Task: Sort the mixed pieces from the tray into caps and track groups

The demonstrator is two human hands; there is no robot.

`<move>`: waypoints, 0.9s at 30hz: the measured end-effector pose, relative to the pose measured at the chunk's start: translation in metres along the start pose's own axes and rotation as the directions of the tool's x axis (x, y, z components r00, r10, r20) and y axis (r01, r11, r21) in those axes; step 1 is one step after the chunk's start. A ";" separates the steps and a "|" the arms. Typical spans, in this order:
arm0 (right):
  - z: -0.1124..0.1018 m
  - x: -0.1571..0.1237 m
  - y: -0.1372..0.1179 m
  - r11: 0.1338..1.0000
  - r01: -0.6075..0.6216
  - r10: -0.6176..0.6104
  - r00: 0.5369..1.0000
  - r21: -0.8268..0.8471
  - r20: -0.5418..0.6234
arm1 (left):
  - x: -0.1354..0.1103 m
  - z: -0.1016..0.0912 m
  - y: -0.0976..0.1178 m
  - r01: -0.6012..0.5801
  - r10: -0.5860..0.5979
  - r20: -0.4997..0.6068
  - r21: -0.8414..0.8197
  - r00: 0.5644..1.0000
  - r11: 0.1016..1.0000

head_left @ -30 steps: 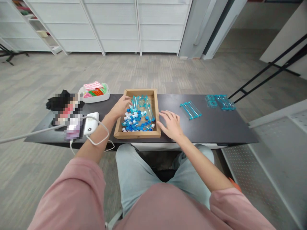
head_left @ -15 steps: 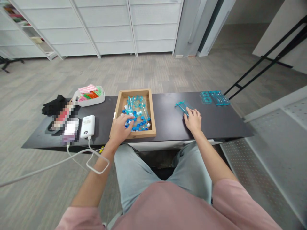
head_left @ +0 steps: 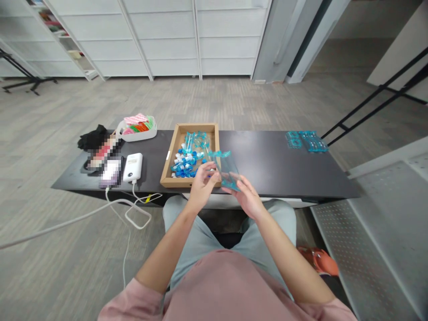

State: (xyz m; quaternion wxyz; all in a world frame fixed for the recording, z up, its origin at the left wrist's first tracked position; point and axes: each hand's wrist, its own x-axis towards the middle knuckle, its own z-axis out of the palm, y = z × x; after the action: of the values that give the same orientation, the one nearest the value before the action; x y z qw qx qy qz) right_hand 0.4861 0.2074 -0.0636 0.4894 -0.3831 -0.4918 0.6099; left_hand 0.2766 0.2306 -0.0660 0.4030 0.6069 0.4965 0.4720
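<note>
A blue frame (head_left: 228, 171) is gripped by the right hand (head_left: 248, 197); the left hand (head_left: 202, 182) is curled, hold unclear — adjusting seems underway, steadiness needed.

No writing can be read: faint print (head_left: 135, 157) on the white power bank (head_left: 133, 168) is too small to make out, and the phone (head_left: 111, 171) beside it is blurred into blocks
</note>
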 end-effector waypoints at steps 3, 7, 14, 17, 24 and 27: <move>0.015 -0.004 0.002 0.999 -0.036 0.038 0.996 -0.026 0.084 | -0.002 -0.005 -0.010 0.038 -0.038 0.021 -0.025 0.999 0.999; 0.020 0.001 0.009 1.000 0.016 -0.016 0.999 -0.021 0.030 | -0.007 -0.029 -0.012 0.027 -0.028 -0.103 -0.009 0.994 1.000; 0.000 0.022 0.004 0.945 0.085 -0.138 0.979 -0.316 -0.150 | -0.010 -0.110 0.009 -0.057 0.224 -0.417 0.376 0.881 0.925; -0.004 0.053 0.000 0.826 0.150 -0.227 0.971 -0.544 -0.077 | 0.007 -0.132 0.009 -0.133 0.287 -0.265 0.477 0.921 0.869; 0.032 0.178 0.004 0.537 0.173 -0.265 0.964 -0.826 0.030 | 0.045 -0.148 -0.016 -0.152 0.209 -0.008 0.657 0.978 0.739; 0.050 0.211 0.002 0.397 0.067 -0.137 0.991 -0.915 0.013 | 0.044 -0.151 -0.020 -0.145 0.192 0.012 0.706 0.981 0.693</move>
State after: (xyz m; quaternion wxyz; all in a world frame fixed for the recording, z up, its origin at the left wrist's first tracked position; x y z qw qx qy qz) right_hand 0.3907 0.4018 -0.0512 0.2527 -0.5764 -0.7512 0.1990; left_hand 0.1278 0.2810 -0.0427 0.0809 0.7423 0.5932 0.3010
